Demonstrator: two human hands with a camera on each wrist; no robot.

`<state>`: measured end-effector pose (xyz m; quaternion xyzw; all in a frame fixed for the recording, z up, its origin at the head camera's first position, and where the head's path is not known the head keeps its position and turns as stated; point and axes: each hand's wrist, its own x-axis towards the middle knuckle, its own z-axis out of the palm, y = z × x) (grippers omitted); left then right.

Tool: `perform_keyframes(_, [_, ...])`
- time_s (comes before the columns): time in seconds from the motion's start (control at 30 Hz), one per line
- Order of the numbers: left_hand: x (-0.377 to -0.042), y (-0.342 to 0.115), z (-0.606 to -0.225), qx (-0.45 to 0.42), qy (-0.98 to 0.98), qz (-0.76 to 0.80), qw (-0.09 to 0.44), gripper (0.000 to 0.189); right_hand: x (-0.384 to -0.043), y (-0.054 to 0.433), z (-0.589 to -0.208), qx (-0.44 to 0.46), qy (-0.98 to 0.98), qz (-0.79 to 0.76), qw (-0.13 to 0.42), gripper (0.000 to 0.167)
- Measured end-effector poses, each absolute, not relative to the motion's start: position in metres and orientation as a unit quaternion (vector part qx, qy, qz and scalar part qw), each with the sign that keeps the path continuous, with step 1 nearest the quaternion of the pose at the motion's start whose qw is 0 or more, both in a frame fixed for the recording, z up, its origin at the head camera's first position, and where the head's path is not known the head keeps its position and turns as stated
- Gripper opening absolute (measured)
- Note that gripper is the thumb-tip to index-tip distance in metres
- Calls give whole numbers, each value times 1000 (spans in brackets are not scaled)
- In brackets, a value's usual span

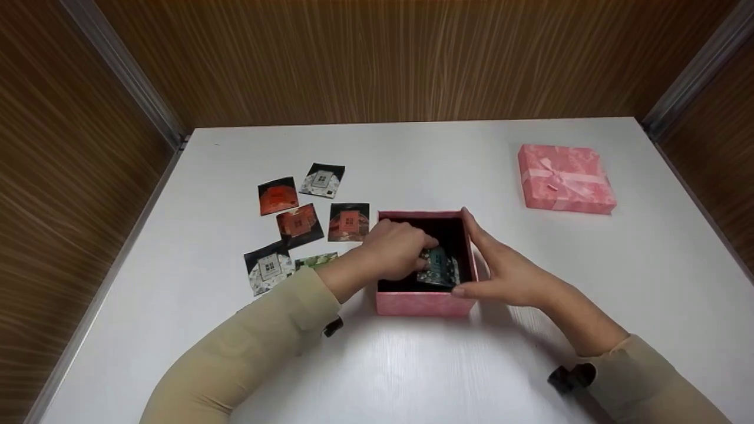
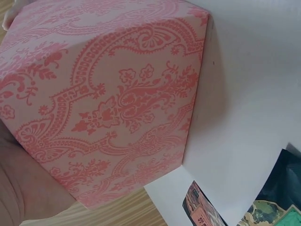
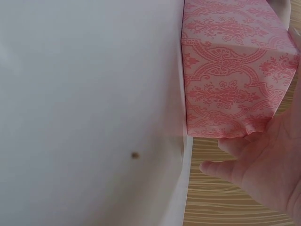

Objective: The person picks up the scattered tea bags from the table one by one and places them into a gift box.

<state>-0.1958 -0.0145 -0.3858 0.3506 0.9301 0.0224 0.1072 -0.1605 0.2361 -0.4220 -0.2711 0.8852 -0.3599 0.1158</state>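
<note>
A pink patterned box [image 1: 425,304] without its lid stands near the table's middle, its inside dark. My left hand [image 1: 397,250] reaches over the left wall into it. Thumb and index finger pinch the edge of a dark green sachet [image 1: 437,268] inside, which lies over another sachet. My right hand [image 1: 511,274] holds the box's right side, thumb at the front corner and index finger at the back corner. In the left wrist view, the box wall [image 2: 117,99] hides the left fingers. The right wrist view shows the right hand [image 3: 268,165] against the box.
Left of the box, several flat sachets lie spread out, among them a red one [image 1: 278,196], a white and black one [image 1: 322,180] and a green one [image 1: 316,260] partly behind the left arm. A pink lid with a bow [image 1: 566,178] rests at the back right. Wood-grain panels [image 1: 377,65] enclose the table.
</note>
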Motion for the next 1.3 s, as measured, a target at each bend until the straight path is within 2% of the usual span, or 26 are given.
perform_keyframes(0.2, [-195, -13, -385, 356, 927, -13, 115, 34, -160, 236, -421, -271, 887, -356, 112, 128])
perform_keyframes(0.5, [-195, -14, -383, 349, 929, 1, 119, 45, -161, 236, -420, -274, 889, -351, 105, 129])
perform_keyframes(0.87, [-196, -24, -380, 354, 913, 187, 83, 40, -161, 236, -422, -274, 886, -359, 107, 127])
perform_keyframes(0.97, [-197, -33, -375, 357, 898, 251, 55, 37, -161, 236, -422, -278, 884, -361, 106, 127])
perform_keyframes(1.17, [-203, -61, -356, 342, 872, 348, -43, 32, -162, 235, -422, -280, 886, -358, 94, 128])
perform_keyframes(1.3, [-210, -89, -343, 301, 877, 370, -66, 34, -161, 236, -423, -273, 890, -352, 98, 129])
